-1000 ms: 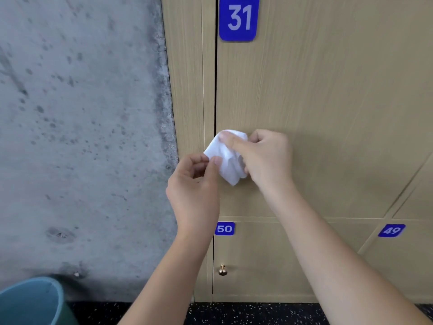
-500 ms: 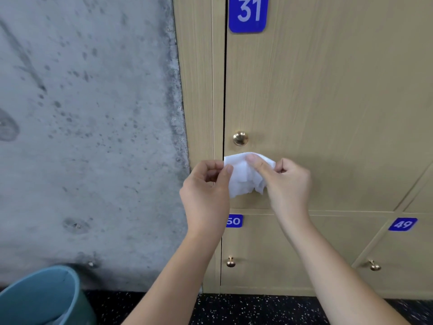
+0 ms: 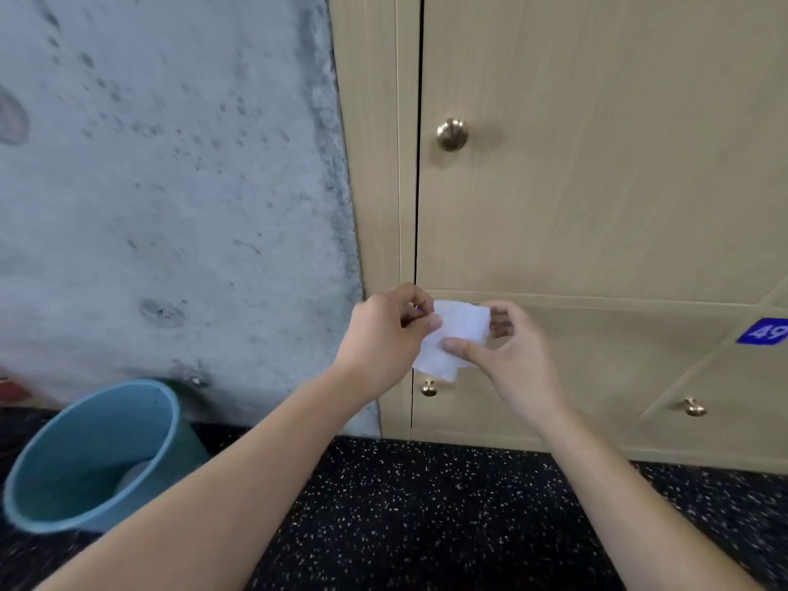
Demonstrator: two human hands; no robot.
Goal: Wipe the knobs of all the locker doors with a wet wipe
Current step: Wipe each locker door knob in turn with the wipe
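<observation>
A white wet wipe [image 3: 452, 334] is held between both hands in front of the lowest row of beige locker doors. My left hand [image 3: 383, 334] pinches its left edge and my right hand [image 3: 511, 356] pinches its right side with thumb and fingers. A brass knob [image 3: 452, 134] on the tall upper door sits bare above my hands. Just below the wipe a small brass knob [image 3: 429, 387] on the bottom door shows, not touched. Another small knob [image 3: 694, 407] is on the neighbouring bottom door, under the blue plate 49 [image 3: 765, 331].
A blue bucket [image 3: 51, 471] stands on the dark speckled floor [image 3: 426, 526] at lower left, against a rough grey concrete wall [image 3: 170, 185]. The lockers fill the right half of the view.
Both hands have come down with the wipe from the upper door's knob, which is now uncovered, to the level of the bottom row. The view has tilted down.
</observation>
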